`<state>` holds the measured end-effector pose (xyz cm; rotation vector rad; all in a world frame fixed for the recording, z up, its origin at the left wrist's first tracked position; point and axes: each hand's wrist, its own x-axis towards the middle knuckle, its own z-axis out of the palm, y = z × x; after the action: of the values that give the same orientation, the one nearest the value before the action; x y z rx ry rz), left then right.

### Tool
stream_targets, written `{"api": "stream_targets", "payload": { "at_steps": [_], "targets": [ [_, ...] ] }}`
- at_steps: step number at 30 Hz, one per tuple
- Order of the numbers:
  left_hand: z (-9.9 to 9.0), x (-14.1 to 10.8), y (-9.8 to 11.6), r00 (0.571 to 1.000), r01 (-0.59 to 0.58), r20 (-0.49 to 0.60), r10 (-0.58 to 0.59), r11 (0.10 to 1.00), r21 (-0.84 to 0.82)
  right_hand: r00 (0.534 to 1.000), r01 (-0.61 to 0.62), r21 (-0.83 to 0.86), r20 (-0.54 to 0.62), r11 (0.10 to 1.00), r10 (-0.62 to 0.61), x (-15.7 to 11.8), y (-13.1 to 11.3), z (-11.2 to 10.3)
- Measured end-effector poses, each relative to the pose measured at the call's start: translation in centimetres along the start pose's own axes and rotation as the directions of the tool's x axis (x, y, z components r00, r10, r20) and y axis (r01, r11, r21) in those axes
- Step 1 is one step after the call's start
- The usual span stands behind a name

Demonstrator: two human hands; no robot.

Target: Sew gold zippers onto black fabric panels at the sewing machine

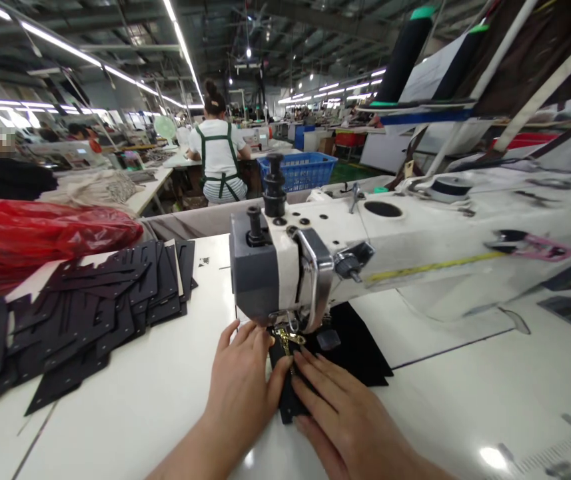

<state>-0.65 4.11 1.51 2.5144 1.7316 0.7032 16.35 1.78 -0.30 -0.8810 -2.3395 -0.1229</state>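
Note:
A black fabric piece [362,347] with a gold metal zipper [286,341] lies under the head of a white and grey sewing machine [258,273]. The zipper's pull sits close to the presser foot area, partly hidden by the machine head. My left hand [242,377] rests at the piece's left edge, fingers stretched forward and thumb beside the zipper. With fingers extended flat, my right hand [338,400] presses on the black piece just right of the zipper. A small clear patch [328,340] shows on the fabric near the machine.
Many overlapping black cut pieces [130,287] cover the table's left side, beside red plastic [55,230]. Scissors with pink handles [540,247] and a yellow tape measure [430,267] are on the machine arm. Beyond are a blue basket [298,172] and a seated co-worker [218,153].

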Motion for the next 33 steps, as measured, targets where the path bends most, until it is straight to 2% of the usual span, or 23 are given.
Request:
{"api": "stream_targets", "payload": {
  "at_steps": [2,4,7,10,18,26,30,31,33],
  "targets": [
    [-0.2,0.0,0.2,1.0,0.01,0.012,-0.01,1.0,0.015,0.997,-0.08,0.082,-0.018,0.993,0.081,0.6,0.5,-0.2],
    [-0.4,0.0,0.4,0.999,0.031,0.026,-0.032,0.999,0.033,0.979,-0.2,0.093,-0.011,0.975,0.201,1.5,1.3,0.1],
    [-0.6,-0.1,0.7,0.996,0.074,0.041,-0.077,0.994,0.074,0.916,-0.397,0.015,0.067,0.918,0.396,3.1,2.7,1.2],
    [-0.7,-0.2,0.9,0.995,0.085,0.045,-0.089,0.992,0.098,0.866,-0.487,-0.007,0.126,0.873,0.484,4.4,3.6,2.0],
    [-0.7,0.1,0.7,0.996,0.048,0.074,-0.059,0.989,0.139,0.83,-0.532,-0.057,0.163,0.845,0.534,5.2,3.4,1.5],
    [-0.7,0.1,0.9,0.995,0.023,0.089,-0.041,0.98,0.198,0.793,-0.556,-0.184,0.174,0.81,0.584,6.3,3.8,3.5],
    [-0.8,0.2,0.9,0.997,0.024,0.066,-0.037,0.98,0.196,0.815,-0.516,-0.196,0.188,0.834,0.548,5.5,3.2,2.4],
    [-0.8,0.1,0.8,0.998,0.024,0.059,-0.036,0.981,0.193,0.836,-0.485,-0.186,0.187,0.854,0.516,4.8,2.7,1.8],
    [-0.8,-0.2,0.9,0.999,0.024,0.037,-0.031,0.983,0.18,0.906,-0.363,-0.13,0.183,0.923,0.382,3.0,1.5,0.7]
  ]
}}
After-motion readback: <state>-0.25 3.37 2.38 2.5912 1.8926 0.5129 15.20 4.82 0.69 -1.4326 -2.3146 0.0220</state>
